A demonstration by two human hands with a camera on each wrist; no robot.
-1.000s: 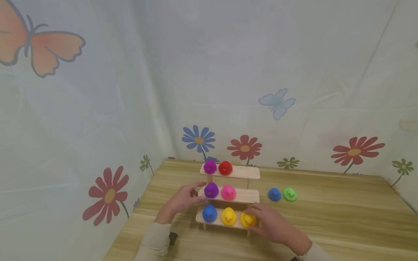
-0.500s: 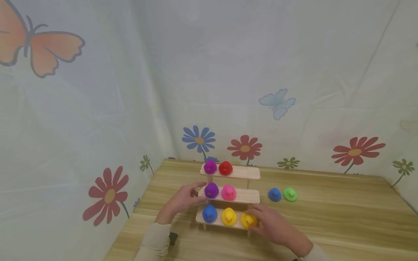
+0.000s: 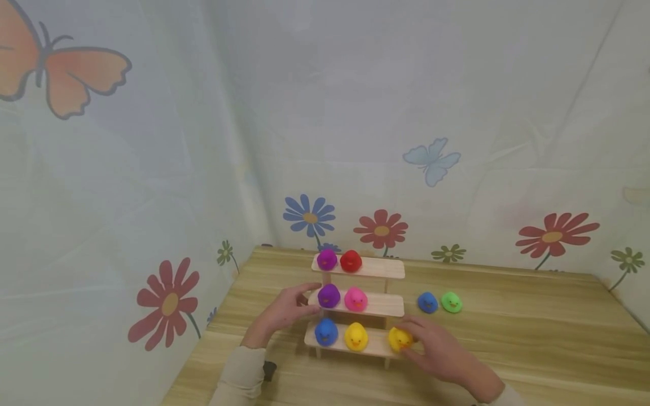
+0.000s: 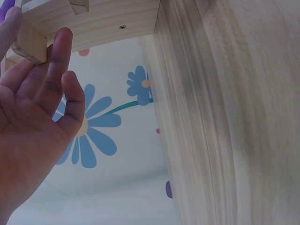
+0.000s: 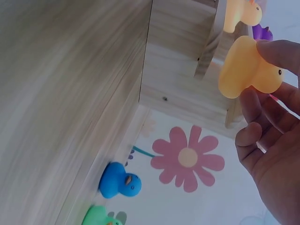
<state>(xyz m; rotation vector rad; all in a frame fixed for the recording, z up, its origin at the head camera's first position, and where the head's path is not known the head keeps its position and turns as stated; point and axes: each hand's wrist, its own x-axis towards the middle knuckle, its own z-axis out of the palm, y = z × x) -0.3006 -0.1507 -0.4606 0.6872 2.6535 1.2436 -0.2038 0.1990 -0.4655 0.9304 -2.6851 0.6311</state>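
Note:
A three-tier wooden display shelf [image 3: 383,305] stands on the table. My left hand [image 3: 285,310] holds the left end of its middle tier, the thumb on one side and fingers on the other. With thumb and fingers my right hand [image 3: 443,351] pinches a yellow rubber duck [image 5: 241,68] at the right end of the bottom tier. A second yellow duck [image 3: 356,337] and a blue duck [image 3: 326,332] sit on that tier. On the middle tier are a purple duck [image 3: 329,296] and a pink duck [image 3: 356,299]. The top tier bears a magenta duck [image 3: 327,260] and a red duck [image 3: 351,261].
Right of the shelf, another blue duck [image 3: 427,303] and a green duck [image 3: 451,303] lie on the wooden table [image 3: 533,332]. A white curtain [image 3: 355,113] printed with flowers and butterflies hangs behind and at the left.
My right hand has moved right with the yellow duck, widening the gap to the other yellow duck. My left hand has stayed at the shelf.

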